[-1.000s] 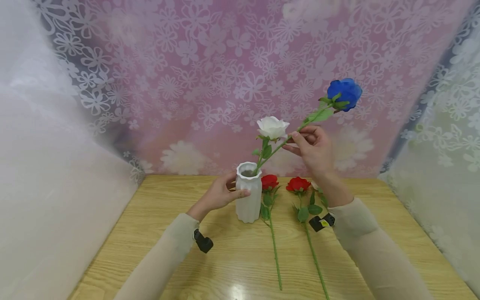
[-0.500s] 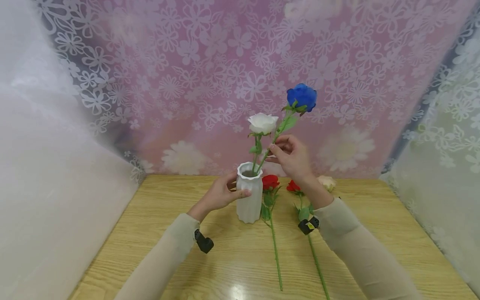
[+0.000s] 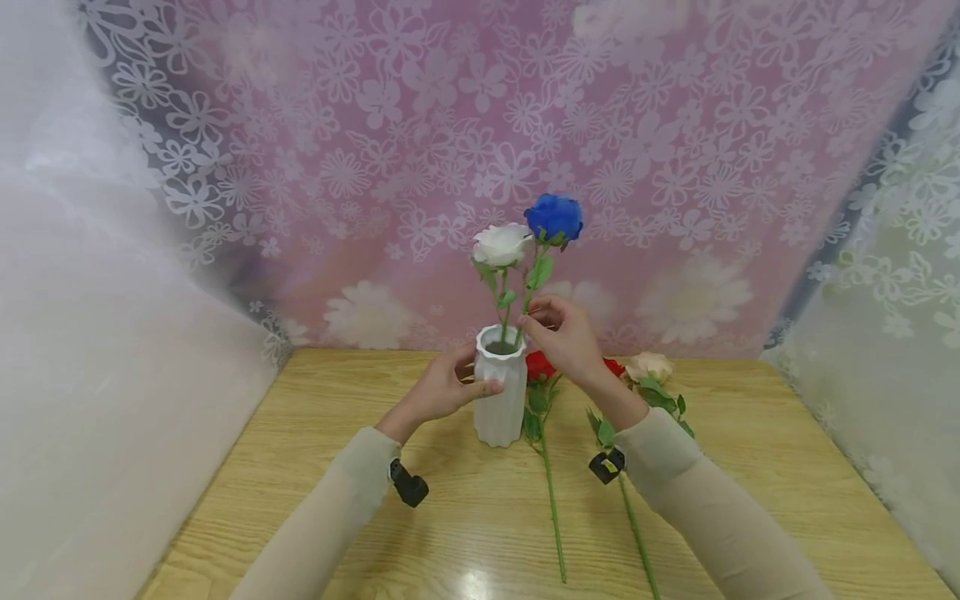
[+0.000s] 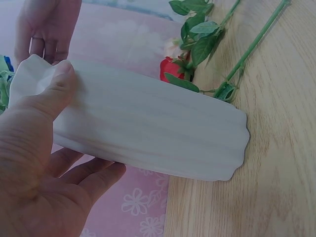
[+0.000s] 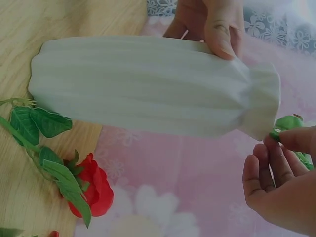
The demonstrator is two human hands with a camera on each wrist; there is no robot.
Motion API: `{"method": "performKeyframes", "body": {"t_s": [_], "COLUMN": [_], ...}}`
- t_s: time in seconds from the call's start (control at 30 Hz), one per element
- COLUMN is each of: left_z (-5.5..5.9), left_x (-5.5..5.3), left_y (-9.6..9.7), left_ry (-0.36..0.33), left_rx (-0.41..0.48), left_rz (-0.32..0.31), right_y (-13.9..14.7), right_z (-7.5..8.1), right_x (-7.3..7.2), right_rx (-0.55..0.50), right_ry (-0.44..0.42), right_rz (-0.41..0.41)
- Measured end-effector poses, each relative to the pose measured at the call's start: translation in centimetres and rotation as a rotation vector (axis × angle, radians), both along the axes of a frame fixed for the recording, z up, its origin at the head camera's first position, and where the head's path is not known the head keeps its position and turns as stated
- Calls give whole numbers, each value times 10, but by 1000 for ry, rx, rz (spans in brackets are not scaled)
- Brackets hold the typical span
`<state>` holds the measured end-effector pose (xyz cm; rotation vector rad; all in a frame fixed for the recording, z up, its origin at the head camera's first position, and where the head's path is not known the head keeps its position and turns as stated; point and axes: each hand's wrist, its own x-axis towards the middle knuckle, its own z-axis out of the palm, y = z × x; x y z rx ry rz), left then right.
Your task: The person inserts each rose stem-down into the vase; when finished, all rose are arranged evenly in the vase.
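A white fluted vase [image 3: 500,408] stands upright on the wooden table. My left hand [image 3: 438,387] grips its upper side, with the thumb across the front and the fingers round the back, as the left wrist view also shows. Inside the vase stands a white rose [image 3: 502,245], leaning slightly. Between thumb and fingers my right hand [image 3: 566,337] pinches the stem of a blue rose [image 3: 554,218] just above the rim. That stem's lower end is hidden in the vase. In the right wrist view the right hand [image 5: 284,168] is beside the vase mouth [image 5: 266,101].
Right of the vase lies a red rose [image 3: 539,367], its stem towards me. A second red rose [image 3: 613,367] lies further right, partly covered by my right arm. Beside it is a cream rose [image 3: 649,367]. A floral curtain [image 3: 420,167] hangs behind the table [image 3: 337,383].
My right hand has moved left and down with the blue rose, whose stem now stands more upright in the vase. The white rose has shifted left. My left hand keeps its hold.
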<state>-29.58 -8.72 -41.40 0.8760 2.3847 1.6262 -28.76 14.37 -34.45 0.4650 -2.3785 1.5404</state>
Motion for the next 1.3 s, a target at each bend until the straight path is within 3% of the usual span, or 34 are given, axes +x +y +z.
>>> {"method": "performKeyframes", "body": {"t_s": [0.4, 0.8, 1.03, 1.3], "left_z": [-1, 1, 1, -2], "left_x": [-1, 1, 1, -1], "left_y": [0, 0, 1, 0], "left_ry": [29, 30, 19, 23], "left_rx": [-13, -22, -21, -18], "left_rz": [2, 11, 13, 21], "right_y": [-2, 6, 27, 74], "right_z": [-10, -12, -17, -20], "right_x": [1, 10, 17, 23], "right_rx": [68, 126, 134, 141], "right_ry": [26, -47, -82, -121], "right_rz": [-7, 6, 17, -23]}}
